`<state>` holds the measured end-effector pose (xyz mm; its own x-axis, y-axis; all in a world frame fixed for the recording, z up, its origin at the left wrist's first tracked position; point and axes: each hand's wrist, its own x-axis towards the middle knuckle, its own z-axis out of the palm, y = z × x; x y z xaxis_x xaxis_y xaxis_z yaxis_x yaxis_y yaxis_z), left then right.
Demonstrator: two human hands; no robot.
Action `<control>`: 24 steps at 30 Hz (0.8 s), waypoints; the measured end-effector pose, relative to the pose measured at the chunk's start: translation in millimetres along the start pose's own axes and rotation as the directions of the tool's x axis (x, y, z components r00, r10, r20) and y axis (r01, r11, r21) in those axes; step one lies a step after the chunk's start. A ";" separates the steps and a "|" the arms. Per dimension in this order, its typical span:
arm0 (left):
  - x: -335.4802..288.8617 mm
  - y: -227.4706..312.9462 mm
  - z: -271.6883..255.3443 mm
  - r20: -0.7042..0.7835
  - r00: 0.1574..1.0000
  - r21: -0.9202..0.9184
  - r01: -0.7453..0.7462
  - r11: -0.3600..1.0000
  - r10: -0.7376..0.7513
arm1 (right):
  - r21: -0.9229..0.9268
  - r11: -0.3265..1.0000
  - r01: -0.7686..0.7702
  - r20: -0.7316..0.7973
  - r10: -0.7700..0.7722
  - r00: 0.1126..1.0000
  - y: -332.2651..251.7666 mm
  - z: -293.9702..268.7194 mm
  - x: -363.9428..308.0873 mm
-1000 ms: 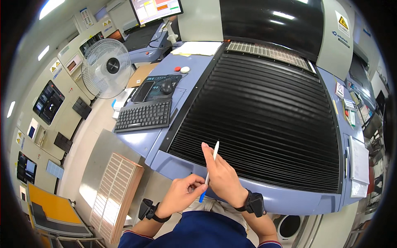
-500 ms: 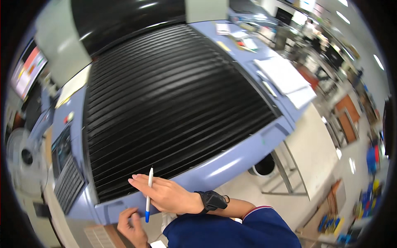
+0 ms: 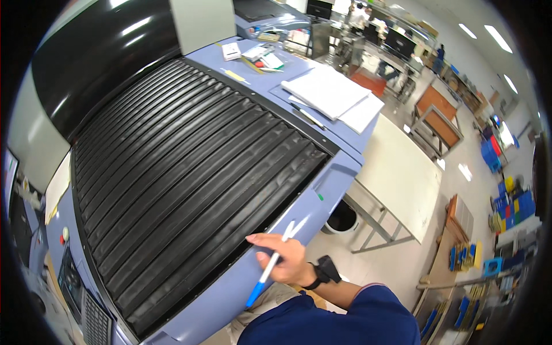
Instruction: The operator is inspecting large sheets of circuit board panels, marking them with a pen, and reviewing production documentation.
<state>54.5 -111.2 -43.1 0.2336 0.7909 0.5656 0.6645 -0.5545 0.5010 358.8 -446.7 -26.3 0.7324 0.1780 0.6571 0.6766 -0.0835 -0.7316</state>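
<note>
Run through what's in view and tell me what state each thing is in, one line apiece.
Pen: held slanted, blue end lowest
Right hand: closed on the pen
Wrist device: strapped on
Black pleated cover: spread out, folds showing
Paper stack: lying flat, sheets overlapping
Other pen: lying beside the paper stack
Bin: upright, open at the top
</note>
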 end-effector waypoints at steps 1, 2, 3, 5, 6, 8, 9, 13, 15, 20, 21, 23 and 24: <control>-2.2 -10.1 -0.4 -0.015 1.000 -0.006 -0.012 1.000 0.012 | -0.082 0.985 0.152 0.049 -0.149 0.988 1.0 5.4 3.2; -4.1 -21.5 1.6 -0.030 0.999 -0.019 -0.026 0.999 0.025 | -0.103 0.976 0.192 0.019 -0.191 0.981 2.6 9.4 -0.4; -5.6 -32.0 6.9 -0.044 0.998 -0.037 -0.038 0.999 0.037 | -0.130 0.964 0.233 -0.008 -0.236 0.972 5.4 11.2 -2.6; -5.9 -49.1 16.0 -0.065 0.996 -0.072 -0.065 0.995 0.061 | -0.105 0.982 0.158 -0.091 -0.168 0.982 6.9 9.5 -4.6; -6.4 -55.9 19.6 -0.073 0.995 -0.089 -0.077 0.993 0.071 | -0.049 0.995 0.092 -0.150 -0.098 0.984 6.7 8.8 -6.4; -6.2 -51.9 21.8 -0.077 0.993 -0.135 -0.101 0.986 0.092 | -0.053 0.996 0.071 -0.141 -0.078 0.987 11.9 6.8 -12.4; -5.3 -48.3 21.7 -0.075 0.992 -0.157 -0.112 0.981 0.101 | -0.026 0.998 0.055 -0.109 -0.057 0.992 14.5 6.1 -14.5; 3.1 -23.4 22.2 -0.071 0.990 -0.223 -0.131 0.966 0.118 | -0.063 0.990 0.123 -0.100 -0.129 0.987 10.8 13.7 -8.5; 6.3 -10.7 23.9 -0.081 0.990 -0.236 -0.128 0.963 0.112 | -0.097 0.989 0.111 -0.117 -0.122 0.986 9.9 12.4 -11.5; 13.5 10.8 23.7 -0.190 0.979 -0.223 -0.111 0.968 0.068 | -0.099 0.991 0.094 -0.152 -0.108 0.982 8.7 11.3 -10.0; 14.7 14.5 20.9 -0.221 0.973 -0.221 -0.110 0.969 0.060 | -0.103 0.988 0.113 -0.152 -0.128 0.980 6.2 9.3 -9.6; 16.1 20.5 23.5 -0.259 0.965 -0.209 -0.088 0.974 0.032 | -0.103 0.989 0.109 -0.137 -0.122 0.983 9.4 9.9 -8.8; 16.3 25.5 23.1 -0.279 0.960 -0.204 -0.079 0.976 0.019 | -0.103 0.989 0.109 -0.128 -0.122 0.984 10.7 10.3 -8.0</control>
<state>91.7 -106.5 -36.2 0.0389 0.6765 0.7354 0.4852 -0.6562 0.5779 359.4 -439.0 -41.3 0.6484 0.0599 0.7590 0.7564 -0.1637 -0.6333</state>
